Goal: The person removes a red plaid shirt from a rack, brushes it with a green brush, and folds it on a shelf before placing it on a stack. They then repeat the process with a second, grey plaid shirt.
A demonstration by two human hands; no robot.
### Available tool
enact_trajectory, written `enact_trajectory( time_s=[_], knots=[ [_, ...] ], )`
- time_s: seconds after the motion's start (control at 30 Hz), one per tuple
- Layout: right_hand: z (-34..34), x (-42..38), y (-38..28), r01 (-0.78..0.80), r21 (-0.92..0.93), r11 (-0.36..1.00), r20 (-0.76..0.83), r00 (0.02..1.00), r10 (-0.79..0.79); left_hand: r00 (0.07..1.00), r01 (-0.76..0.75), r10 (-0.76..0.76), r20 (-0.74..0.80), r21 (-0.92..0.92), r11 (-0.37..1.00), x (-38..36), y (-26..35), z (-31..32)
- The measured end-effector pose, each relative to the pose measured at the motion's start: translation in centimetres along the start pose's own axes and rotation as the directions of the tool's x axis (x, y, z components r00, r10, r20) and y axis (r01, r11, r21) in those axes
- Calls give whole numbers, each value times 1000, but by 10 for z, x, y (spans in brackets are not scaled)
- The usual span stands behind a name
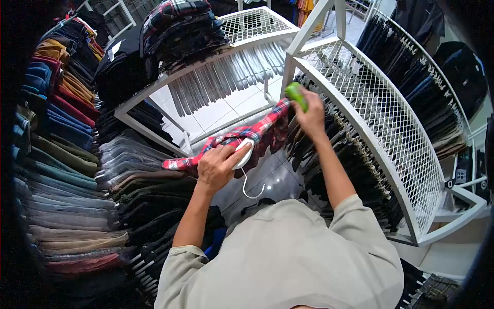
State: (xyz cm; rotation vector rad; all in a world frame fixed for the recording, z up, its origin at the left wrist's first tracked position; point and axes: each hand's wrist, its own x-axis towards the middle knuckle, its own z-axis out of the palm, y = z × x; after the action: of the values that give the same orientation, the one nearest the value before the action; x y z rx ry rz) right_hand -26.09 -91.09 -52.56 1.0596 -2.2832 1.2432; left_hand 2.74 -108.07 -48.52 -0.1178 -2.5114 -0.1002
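Note:
A red plaid shirt (267, 123) hangs stretched in front of me, with a white hanger (244, 154) at its collar and the hook pointing down toward me. My left hand (217, 165) grips the hanger and the collar together. My right hand (310, 114) is closed around a bright green object (296, 96), which lies against the far end of the shirt near the rack post. What the green object is cannot be made out.
White mesh-topped racks (381, 118) curve along the right, with dark garments below. Folded plaid shirts (180, 31) are stacked ahead on another rack. Rows of hanging trousers (72, 206) line the left side. Empty clear hangers (226, 74) hang beneath the front rack.

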Motion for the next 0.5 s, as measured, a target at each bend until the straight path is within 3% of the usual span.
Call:
enact_trajectory(
  time_s=[0.03,0.1,0.13,0.17,0.2,0.23,0.27,0.3,0.33,0.37,0.4,0.43,0.5],
  knots=[
    [4,1,21,-189,-125,974,-61,981,183,1000,2,-2,-1,-1,1000,2,6,-5],
    [-2,0,16,-192,83,978,-227,952,206,962,274,-270,44,-183,944,14,15,-15],
    [-7,-3,-7,-110,120,987,-247,959,137,908,405,-417,44,-351,844,18,15,-12],
    [-11,-8,-41,-125,192,973,-207,964,165,859,443,-512,30,-544,712,22,11,-3],
    [7,-15,-49,-1,248,969,-234,970,61,807,495,-584,92,-645,582,29,9,-1],
    [11,-26,-83,-93,405,910,-131,979,158,752,529,-639,162,-727,438,35,8,0],
    [28,-41,-98,-15,451,892,-151,984,93,777,512,-608,162,-726,460,41,3,1],
    [38,-59,-118,-9,531,847,-71,996,55,784,508,-599,164,-724,466,49,1,1],
    [50,-86,-132,-10,635,772,14,1000,2,630,525,-734,253,-835,163,56,-2,1],
    [42,-106,-145,4,547,837,82,995,-58,455,461,-805,380,-874,-152,62,-5,1],
    [36,-117,-144,-137,716,684,281,954,-103,528,482,-720,450,-857,-183,56,-26,1],
    [28,-116,-137,27,684,729,245,933,-265,503,399,-712,491,-862,-313,62,-24,-9],
    [32,-104,-121,134,674,727,65,969,-238,550,483,-652,522,-836,-262,62,-34,-16]
  ],
)
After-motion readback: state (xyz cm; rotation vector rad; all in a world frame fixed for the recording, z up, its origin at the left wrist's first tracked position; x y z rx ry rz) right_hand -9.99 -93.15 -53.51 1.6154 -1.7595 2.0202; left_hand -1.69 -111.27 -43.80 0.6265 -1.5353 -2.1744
